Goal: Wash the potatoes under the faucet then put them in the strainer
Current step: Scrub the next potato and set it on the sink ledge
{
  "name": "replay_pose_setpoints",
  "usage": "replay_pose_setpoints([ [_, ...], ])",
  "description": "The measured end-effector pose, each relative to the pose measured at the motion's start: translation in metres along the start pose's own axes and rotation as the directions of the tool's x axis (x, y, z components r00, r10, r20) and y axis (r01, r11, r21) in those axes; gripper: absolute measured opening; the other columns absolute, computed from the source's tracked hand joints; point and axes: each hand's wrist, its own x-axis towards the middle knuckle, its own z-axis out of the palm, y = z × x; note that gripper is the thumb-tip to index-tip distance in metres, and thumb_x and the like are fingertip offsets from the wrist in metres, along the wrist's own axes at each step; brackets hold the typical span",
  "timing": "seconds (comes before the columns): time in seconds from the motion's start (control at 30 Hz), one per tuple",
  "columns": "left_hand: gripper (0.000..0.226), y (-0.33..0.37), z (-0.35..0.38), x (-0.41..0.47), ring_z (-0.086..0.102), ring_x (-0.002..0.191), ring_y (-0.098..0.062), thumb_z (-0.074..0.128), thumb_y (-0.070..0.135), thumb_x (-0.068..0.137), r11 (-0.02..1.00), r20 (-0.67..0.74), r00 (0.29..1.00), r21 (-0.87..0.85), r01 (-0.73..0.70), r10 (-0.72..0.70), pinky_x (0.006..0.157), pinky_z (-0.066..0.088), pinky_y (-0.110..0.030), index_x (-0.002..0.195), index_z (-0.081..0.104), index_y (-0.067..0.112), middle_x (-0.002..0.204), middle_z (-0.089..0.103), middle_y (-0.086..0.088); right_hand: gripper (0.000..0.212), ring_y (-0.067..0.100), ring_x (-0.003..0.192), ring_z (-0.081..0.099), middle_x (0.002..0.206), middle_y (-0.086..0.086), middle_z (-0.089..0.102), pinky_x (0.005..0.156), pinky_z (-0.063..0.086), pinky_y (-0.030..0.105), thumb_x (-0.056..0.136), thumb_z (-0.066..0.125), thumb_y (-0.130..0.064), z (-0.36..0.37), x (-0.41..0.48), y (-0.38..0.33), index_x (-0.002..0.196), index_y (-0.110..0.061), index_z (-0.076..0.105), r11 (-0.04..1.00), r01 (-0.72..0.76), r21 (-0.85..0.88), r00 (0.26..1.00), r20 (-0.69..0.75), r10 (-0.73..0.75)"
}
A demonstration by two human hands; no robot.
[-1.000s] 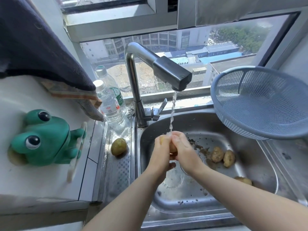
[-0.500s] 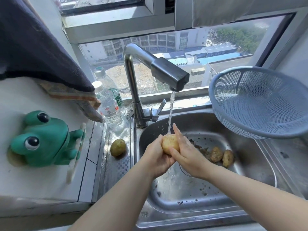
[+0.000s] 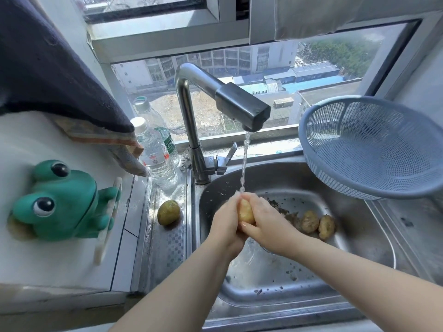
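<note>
We clasp one potato (image 3: 245,212) between left hand (image 3: 225,222) and right hand (image 3: 267,224), fingers curled round it, directly beneath the faucet (image 3: 242,107) so the stream rinses it.

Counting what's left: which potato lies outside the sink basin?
The lone potato on the drainboard left of the sink; the rest are in or over it.

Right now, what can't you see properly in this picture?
All in the head view:
- Potato: mostly covered by the left hand and right hand gripping it.
- Sink drain: mostly hidden under the hands.
- Strainer: right side cut off by the picture edge.
- Back bottle: mostly hidden behind the front bottle; label print too small to read.
</note>
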Motion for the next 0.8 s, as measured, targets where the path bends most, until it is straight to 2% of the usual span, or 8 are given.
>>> replay_pose_setpoints([
  [0.07,0.025,0.001,0.003,0.002,0.064,0.056,-0.017,0.057,0.027,0.092,0.995,-0.077,0.995,-0.078,0.064,-0.070,0.052,0.053,-0.027,0.075,0.063,0.010,0.058,0.066,-0.005,0.059,0.016,0.113,0.045,0.124,0.004,0.044,0.095,0.034,0.021,0.085,0.061,-0.023,0.003,-0.002,0.001,0.138,-0.022,0.034,1.000,0.015,-0.010,1.000,0.001,-0.015],
  [0.2,0.029,0.006,0.000,0.006,0.064,0.049,-0.022,0.043,0.017,0.096,0.969,-0.045,0.981,-0.171,0.177,-0.187,0.046,0.055,-0.030,0.077,0.059,0.003,0.056,0.063,-0.012,0.051,0.014,0.109,0.046,0.119,0.002,0.048,0.097,0.038,0.027,0.086,0.063,-0.026,0.004,-0.003,0.010,0.130,-0.024,0.039,0.997,0.010,0.074,1.000,0.015,-0.011],
  [0.3,0.038,0.008,-0.006,0.010,0.065,0.075,-0.032,0.029,0.017,0.099,0.931,0.072,0.962,-0.243,0.272,-0.262,0.051,0.058,-0.039,0.096,0.059,-0.007,0.084,0.064,-0.022,0.042,0.010,0.105,0.050,0.115,-0.002,0.053,0.088,0.041,0.018,0.089,0.061,-0.030,0.004,-0.003,0.015,0.124,-0.030,0.039,0.981,-0.056,0.185,0.998,0.048,0.048],
  [0.37,0.044,0.007,-0.008,0.007,0.066,0.085,-0.034,0.028,0.020,0.102,0.934,0.144,0.957,-0.222,0.278,-0.251,0.060,0.060,-0.039,0.108,0.057,-0.012,0.093,0.066,-0.026,0.036,0.005,0.105,0.054,0.112,-0.007,0.056,0.082,0.041,0.011,0.091,0.058,-0.034,0.004,-0.002,0.014,0.122,-0.026,0.042,0.937,-0.126,0.326,0.992,0.044,0.118],
  [0.5,0.034,0.003,-0.008,0.000,0.069,0.085,-0.024,0.040,0.030,0.103,0.980,0.176,0.975,-0.118,0.161,-0.139,0.073,0.056,-0.038,0.120,0.056,0.005,0.093,0.071,-0.015,0.028,0.009,0.107,0.058,0.109,-0.006,0.060,0.083,0.044,0.017,0.095,0.045,-0.041,0.012,0.005,0.011,0.113,-0.020,0.053,0.755,-0.268,0.599,0.954,0.058,0.294],
  [0.63,0.032,0.002,-0.014,0.001,0.061,0.097,-0.017,0.045,0.037,0.100,0.990,0.073,0.997,0.139,-0.013,0.003,0.078,0.048,-0.035,0.129,0.056,0.030,0.120,0.063,-0.004,0.038,0.015,0.093,0.061,0.101,0.003,0.063,0.092,0.049,0.033,0.095,0.039,-0.049,0.013,0.012,0.002,0.105,-0.018,0.058,0.638,-0.388,0.665,0.912,0.175,0.371],
  [0.73,0.035,0.002,-0.020,-0.002,0.056,0.109,-0.015,0.035,0.038,0.103,0.905,0.133,0.984,0.395,-0.159,0.115,0.084,0.045,-0.030,0.135,0.046,0.032,0.129,0.056,-0.003,0.047,0.016,0.067,0.051,0.074,0.006,0.054,0.071,0.049,0.032,0.095,0.039,-0.052,0.009,0.016,-0.003,0.092,-0.010,0.059,0.405,-0.510,0.759,0.835,0.322,0.446],
  [0.8,0.041,0.000,-0.023,0.001,0.053,0.118,-0.018,0.036,0.039,0.102,0.830,0.205,0.967,0.506,-0.236,0.151,0.098,0.045,-0.034,0.142,0.035,0.032,0.134,0.052,-0.006,0.051,0.014,0.053,0.042,0.061,0.004,0.045,0.055,0.041,0.027,0.094,0.037,-0.055,0.006,0.017,-0.006,0.085,-0.009,0.057,0.286,-0.563,0.776,0.787,0.397,0.471],
])
